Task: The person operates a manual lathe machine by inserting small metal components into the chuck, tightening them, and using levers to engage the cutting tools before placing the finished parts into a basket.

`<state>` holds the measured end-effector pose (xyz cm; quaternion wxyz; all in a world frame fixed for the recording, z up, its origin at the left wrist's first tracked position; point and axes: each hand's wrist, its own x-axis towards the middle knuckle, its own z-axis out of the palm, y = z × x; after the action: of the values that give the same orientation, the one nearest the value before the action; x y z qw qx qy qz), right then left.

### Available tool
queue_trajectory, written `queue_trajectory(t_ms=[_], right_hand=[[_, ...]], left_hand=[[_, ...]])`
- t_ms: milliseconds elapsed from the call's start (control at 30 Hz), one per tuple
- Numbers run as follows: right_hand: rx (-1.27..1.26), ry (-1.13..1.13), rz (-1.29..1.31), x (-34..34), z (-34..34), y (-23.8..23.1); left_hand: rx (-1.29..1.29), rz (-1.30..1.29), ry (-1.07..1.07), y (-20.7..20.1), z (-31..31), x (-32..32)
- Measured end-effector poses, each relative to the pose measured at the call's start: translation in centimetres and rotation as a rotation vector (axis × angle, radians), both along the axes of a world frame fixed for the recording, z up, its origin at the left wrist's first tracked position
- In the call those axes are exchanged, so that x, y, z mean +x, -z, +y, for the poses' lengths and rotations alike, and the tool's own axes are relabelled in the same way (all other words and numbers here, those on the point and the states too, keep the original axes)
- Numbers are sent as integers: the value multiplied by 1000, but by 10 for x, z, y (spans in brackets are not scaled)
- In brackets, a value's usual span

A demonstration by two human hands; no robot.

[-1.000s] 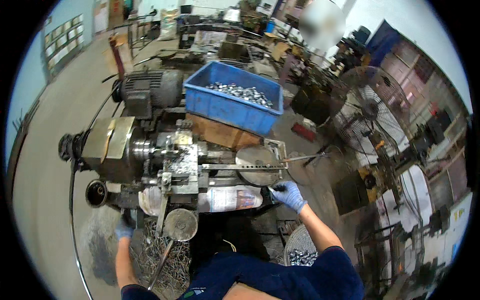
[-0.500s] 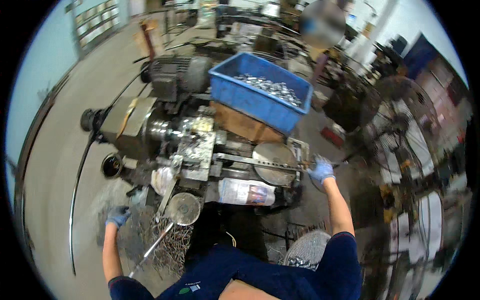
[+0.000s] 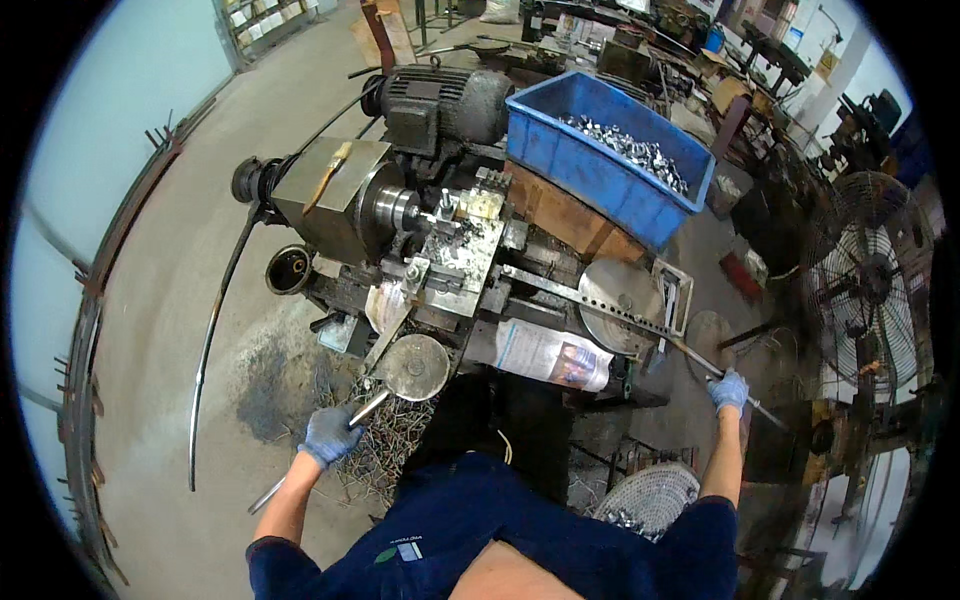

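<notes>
My left hand, in a blue-grey glove, is closed round a metal lever rod that slants down from a round metal disc. At the right, my gloved right hand is closed on another long lever, joined to a flat bar with holes. That bar crosses a second, larger disc. Between my hands stands a small lathe, with its chuck and a cross slide covered in metal chips. No workpiece can be made out in the chuck.
A blue crate of small metal parts rests on a wooden block behind the lathe. A motor sits at the back. Curly swarf lies below my left hand. A round basket and a fan are at the right.
My left hand was empty beside the left lever and now grips it. My right hand has moved outward along with the right lever. The view has shifted, so the machine appears farther right.
</notes>
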<state>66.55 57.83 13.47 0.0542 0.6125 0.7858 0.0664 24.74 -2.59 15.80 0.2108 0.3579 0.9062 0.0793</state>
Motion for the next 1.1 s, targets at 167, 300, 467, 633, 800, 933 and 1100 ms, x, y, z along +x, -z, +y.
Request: queue_trajectory(t_ms=[167,300,467,633,800,933,1100], right_hand=[[132,-13,159,39,-75,42],[17,169,160,15,-125,16],[-16,161,195,19,-137,26],[-81,196,188,17,-139,20],[87,30,114,-21,-120,16],[159,-68,41,-22,-43,24],[180,126,52,-96,41,-13]], left_hand=[[102,6,59,26,-7,-13],[146,15,72,28,-7,-12],[41,35,43,30,-8,-11],[96,19,30,24,-3,-11],[98,17,9,22,-4,-9],[6,-29,29,34,-13,-15],[93,-41,103,24,1,-15]])
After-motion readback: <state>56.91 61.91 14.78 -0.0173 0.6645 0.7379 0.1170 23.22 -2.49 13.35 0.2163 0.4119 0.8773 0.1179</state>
